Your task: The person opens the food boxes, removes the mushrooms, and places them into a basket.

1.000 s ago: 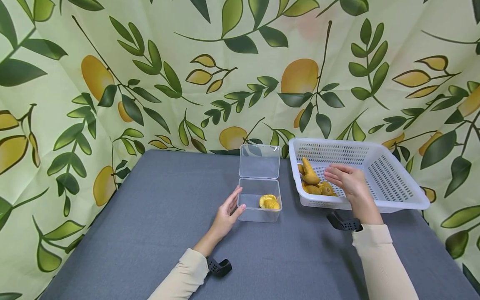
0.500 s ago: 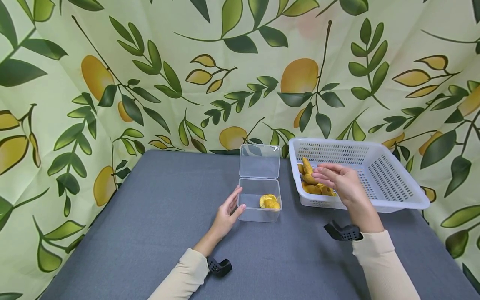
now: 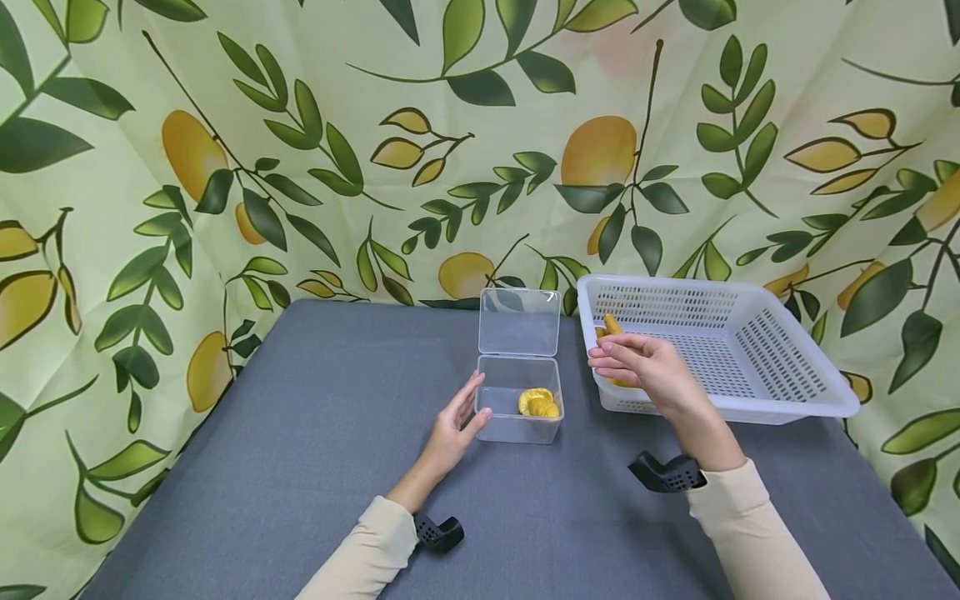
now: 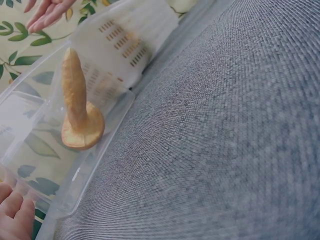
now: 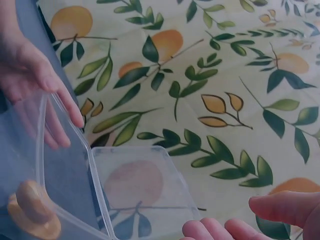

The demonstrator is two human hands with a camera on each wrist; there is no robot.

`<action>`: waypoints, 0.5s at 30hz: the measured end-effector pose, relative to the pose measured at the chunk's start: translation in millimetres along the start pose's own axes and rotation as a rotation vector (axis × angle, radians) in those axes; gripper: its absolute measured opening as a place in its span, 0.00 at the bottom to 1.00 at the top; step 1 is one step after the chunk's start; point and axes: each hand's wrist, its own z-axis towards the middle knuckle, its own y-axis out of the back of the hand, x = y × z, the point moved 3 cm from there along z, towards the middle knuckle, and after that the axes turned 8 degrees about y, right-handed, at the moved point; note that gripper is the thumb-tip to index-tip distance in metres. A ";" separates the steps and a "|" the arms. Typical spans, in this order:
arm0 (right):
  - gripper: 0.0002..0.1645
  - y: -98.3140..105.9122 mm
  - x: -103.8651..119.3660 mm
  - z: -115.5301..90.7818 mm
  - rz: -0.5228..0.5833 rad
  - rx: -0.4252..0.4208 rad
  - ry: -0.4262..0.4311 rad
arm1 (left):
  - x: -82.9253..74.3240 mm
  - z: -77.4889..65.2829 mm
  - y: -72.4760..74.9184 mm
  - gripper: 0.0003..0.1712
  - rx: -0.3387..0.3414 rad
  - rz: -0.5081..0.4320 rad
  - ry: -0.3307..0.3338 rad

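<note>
A yellow-brown mushroom (image 3: pixel 540 403) with a round cap and thick stem lies in the clear plastic box (image 3: pixel 517 432), towards its right side. My left hand (image 3: pixel 447 425) rests at the box's left wall, fingers along the side and thumb at the front corner. The box's clear lid (image 3: pixel 519 323) stands open at the back. Over the left rim of the white basket (image 3: pixel 787 409) hovers my right hand (image 3: pixel 652 371), fingers extended to the left, with a gap between thumb (image 5: pixel 287 206) and fingers and nothing visible in it. Behind it, more mushrooms (image 3: pixel 612 324) in the basket are partly hidden.
The basket stands right of the box, a narrow strip of grey cloth between them. Grey cloth covers the table (image 3: pixel 322 400). A leaf-and-fruit patterned curtain (image 3: pixel 420 167) hangs behind and along the sides.
My right hand has moved left, from over the basket's inside to its left rim, now covering most of the mushrooms there. The left hand and the box stay put.
</note>
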 end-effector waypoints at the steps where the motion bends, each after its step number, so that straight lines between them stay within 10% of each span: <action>1: 0.28 -2.4 -0.1 0.8 -0.009 0.007 0.002 | -0.1 0.1 0.0 0.32 0.000 0.000 -0.001; 15: 0.27 -31.0 -12.0 13.6 -0.108 0.106 -0.009 | 0.0 -0.3 0.4 0.32 0.003 0.010 -0.019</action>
